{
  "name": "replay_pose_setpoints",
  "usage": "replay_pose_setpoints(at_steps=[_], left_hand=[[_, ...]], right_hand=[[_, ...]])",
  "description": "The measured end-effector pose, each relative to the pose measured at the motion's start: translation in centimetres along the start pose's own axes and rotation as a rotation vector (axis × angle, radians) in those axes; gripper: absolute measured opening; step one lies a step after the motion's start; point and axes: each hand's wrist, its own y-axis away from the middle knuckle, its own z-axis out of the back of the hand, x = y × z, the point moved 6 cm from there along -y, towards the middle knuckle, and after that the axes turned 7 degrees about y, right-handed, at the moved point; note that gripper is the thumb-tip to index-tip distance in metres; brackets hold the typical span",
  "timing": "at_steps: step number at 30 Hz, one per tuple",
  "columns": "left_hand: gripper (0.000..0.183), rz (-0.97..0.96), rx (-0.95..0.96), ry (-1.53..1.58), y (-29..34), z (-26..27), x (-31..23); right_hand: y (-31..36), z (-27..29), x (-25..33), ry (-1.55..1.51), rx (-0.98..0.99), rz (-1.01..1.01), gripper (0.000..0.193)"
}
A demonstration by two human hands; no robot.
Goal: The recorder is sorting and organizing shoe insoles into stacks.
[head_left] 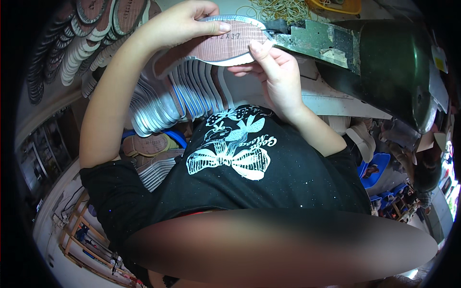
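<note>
A brown shoe sole [201,48] with fine lines and a white-and-grey rim is held flat between both hands. My left hand [199,19] is closed on its far edge, thumb pressed on the brown face. From the near side my right hand [276,72] pinches the right end, thumb on top and fingers curled below. That end touches or nearly touches the small dark working head [278,27] of a green machine [331,45]. The exact contact there is too small to tell.
Just below the held sole leans a row of stacked soles [192,91]. More soles [86,33] are piled at the far left. A tangle of thin pale strips [278,9] lies behind, beside a yellow tray [338,6]. The machine's bulky dark green body [394,62] fills the right.
</note>
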Motion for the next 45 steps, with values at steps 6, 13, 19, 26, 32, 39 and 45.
replay_pose_setpoints(at_steps=[6,13,19,26,32,39,45], left_hand=[[0.039,-0.04,-0.119,0.094,1.6,-2.2,-1.7],[0.049,0.101,-0.251,0.227,3.5,-5.0,-2.6],[0.052,0.132,-0.211,0.33,3.7,-6.4,-2.9],[0.043,0.126,-0.199,0.296,3.7,-5.7,-2.9],[0.043,0.072,-0.381,0.365,2.5,-4.8,-1.8],[0.044,0.233,-0.223,0.171,0.6,-2.0,-1.0],[0.033,-0.412,-0.582,0.672,0.7,-2.2,-2.7]], right_hand=[[-0.6,1.2,-0.1,0.1,-0.004,0.047,0.031],[0.2,1.8,0.8,0.313,0.034,0.105,0.026],[1.7,1.6,-0.8,0.517,0.063,0.07,0.028],[0.5,1.3,0.6,0.372,0.109,0.082,0.026],[3.4,3.2,0.1,0.506,0.282,-0.109,0.03],[2.6,3.3,0.7,0.403,0.209,-0.274,0.033],[0.9,-1.0,1.8,0.487,0.221,-0.071,0.034]])
